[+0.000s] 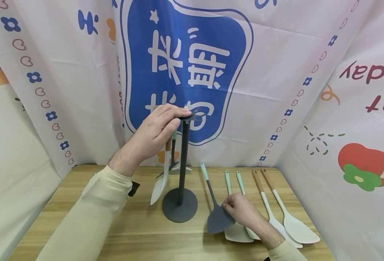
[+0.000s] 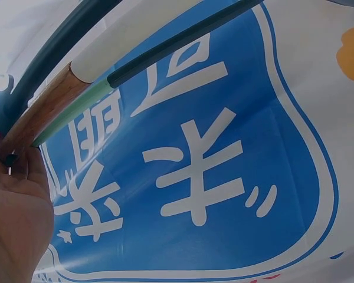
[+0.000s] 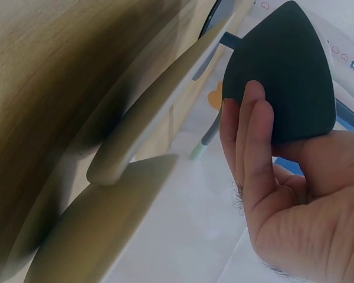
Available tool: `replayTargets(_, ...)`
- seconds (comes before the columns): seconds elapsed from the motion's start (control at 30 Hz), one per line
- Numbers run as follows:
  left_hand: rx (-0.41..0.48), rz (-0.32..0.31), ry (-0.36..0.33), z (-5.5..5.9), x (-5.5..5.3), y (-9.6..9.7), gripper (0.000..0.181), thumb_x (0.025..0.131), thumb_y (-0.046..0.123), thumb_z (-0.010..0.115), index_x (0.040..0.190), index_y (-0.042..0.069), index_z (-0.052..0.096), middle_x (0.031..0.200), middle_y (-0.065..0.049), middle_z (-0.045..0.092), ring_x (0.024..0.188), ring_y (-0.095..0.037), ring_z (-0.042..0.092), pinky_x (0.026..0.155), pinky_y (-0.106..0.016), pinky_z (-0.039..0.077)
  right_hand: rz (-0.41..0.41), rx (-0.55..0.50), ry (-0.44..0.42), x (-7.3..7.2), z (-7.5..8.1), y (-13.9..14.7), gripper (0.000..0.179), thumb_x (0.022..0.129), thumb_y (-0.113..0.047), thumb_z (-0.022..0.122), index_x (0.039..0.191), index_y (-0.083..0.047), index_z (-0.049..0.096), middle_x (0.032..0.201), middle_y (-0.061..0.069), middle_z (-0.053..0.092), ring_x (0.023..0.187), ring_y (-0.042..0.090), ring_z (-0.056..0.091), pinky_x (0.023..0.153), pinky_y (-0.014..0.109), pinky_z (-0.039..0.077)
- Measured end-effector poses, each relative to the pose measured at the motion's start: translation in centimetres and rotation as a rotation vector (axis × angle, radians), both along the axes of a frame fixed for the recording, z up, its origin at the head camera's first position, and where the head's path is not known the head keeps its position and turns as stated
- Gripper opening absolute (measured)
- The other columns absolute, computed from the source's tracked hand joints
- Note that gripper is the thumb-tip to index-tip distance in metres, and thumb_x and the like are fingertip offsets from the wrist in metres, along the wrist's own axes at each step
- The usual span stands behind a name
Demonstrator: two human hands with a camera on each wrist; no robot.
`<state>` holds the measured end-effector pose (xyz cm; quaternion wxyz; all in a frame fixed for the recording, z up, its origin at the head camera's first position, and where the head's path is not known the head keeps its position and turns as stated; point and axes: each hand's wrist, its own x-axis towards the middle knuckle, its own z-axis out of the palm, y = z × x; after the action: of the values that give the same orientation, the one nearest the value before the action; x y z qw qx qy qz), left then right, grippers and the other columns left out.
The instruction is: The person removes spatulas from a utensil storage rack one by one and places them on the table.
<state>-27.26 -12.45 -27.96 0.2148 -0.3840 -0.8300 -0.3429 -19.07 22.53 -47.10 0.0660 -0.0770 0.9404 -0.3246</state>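
Note:
A dark grey utensil stand (image 1: pixel 181 212) has a round base, a tall post and a hooked ring on top. My left hand (image 1: pixel 157 125) holds that top, its thumb below and fingers over the ring. From the ring hang a white spatula (image 1: pixel 159 188) with a wooden handle and a dark utensil (image 1: pixel 173 156) with a mint handle, whose head is partly hidden. At the right, my right hand (image 1: pixel 244 210) pinches the edge of a dark grey spatula's blade (image 1: pixel 219 219); its mint handle points toward the back. In the right wrist view, fingers lie across the blade (image 3: pixel 289 65).
Two mint-handled utensils (image 1: pixel 239 233) lie partly under my right hand. Farther right are two wooden-handled white utensils (image 1: pixel 299 228). All rest on a wood-grain table (image 1: pixel 139 235). A printed curtain (image 1: pixel 97 90) hangs behind and at both sides.

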Motion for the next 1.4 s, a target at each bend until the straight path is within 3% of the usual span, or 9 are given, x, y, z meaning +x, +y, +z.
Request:
replayTargets(0.27, -0.001, 0.006, -0.006, 0.0, 0.0, 0.0, 0.045, 0.125, 0.029, 0.045, 0.164, 0.023, 0.067, 0.169, -0.006, 0.064, 0.166, -0.031, 0.050, 0.144, -0.066, 0.035, 0.008, 0.014, -0.021, 0.1, 0.0, 0.1, 0.013, 0.108, -0.004, 0.077, 0.099, -0.004, 0.087, 0.098, 0.007, 0.087, 0.089, 0.014, 0.079, 0.076, 0.034, 0.069)
replayTargets(0.67, -0.005, 0.009, -0.015, -0.1, 0.1, 0.0, 0.045, 0.125, 0.029, 0.045, 0.164, 0.022, 0.066, 0.170, -0.007, 0.063, 0.168, -0.033, 0.048, 0.145, -0.067, 0.032, 0.108, -0.017, -0.054, -0.7, -0.3, 1.1, 0.016, 0.111, -0.002, 0.072, 0.106, 0.000, 0.087, 0.100, 0.009, 0.087, 0.088, 0.014, 0.079, 0.076, 0.033, 0.068)
replayTargets(0.83, -0.004, 0.011, -0.013, -0.1, 0.1, 0.0, 0.045, 0.125, 0.029, 0.044, 0.164, 0.023, 0.066, 0.169, -0.007, 0.063, 0.168, -0.033, 0.048, 0.145, -0.067, 0.032, 0.128, -0.047, -0.095, -0.9, -0.4, 1.1, 0.017, 0.112, -0.005, 0.071, 0.109, 0.001, 0.087, 0.100, 0.009, 0.087, 0.083, 0.012, 0.077, 0.071, 0.030, 0.066)
replayTargets(1.03, -0.002, 0.010, -0.013, -0.1, 0.2, 0.0, 0.045, 0.125, 0.029, 0.044, 0.164, 0.023, 0.066, 0.169, -0.007, 0.063, 0.167, -0.033, 0.048, 0.145, -0.067, 0.033, 0.166, -0.121, -0.190, -0.9, -0.7, 0.7, 0.016, 0.113, -0.007, 0.072, 0.109, 0.005, 0.083, 0.087, 0.008, 0.082, 0.061, 0.012, 0.075, 0.058, 0.034, 0.069)
replayTargets(1.4, 0.004, 0.009, -0.003, 0.0, 0.1, 0.1, 0.045, 0.125, 0.029, 0.044, 0.164, 0.023, 0.067, 0.169, -0.006, 0.064, 0.166, -0.032, 0.049, 0.144, -0.066, 0.034, 0.202, -0.090, -0.196, -1.1, -0.8, -0.5, 0.014, 0.112, -0.006, 0.074, 0.107, 0.004, 0.083, 0.084, 0.006, 0.081, 0.061, 0.014, 0.076, 0.056, 0.032, 0.068)
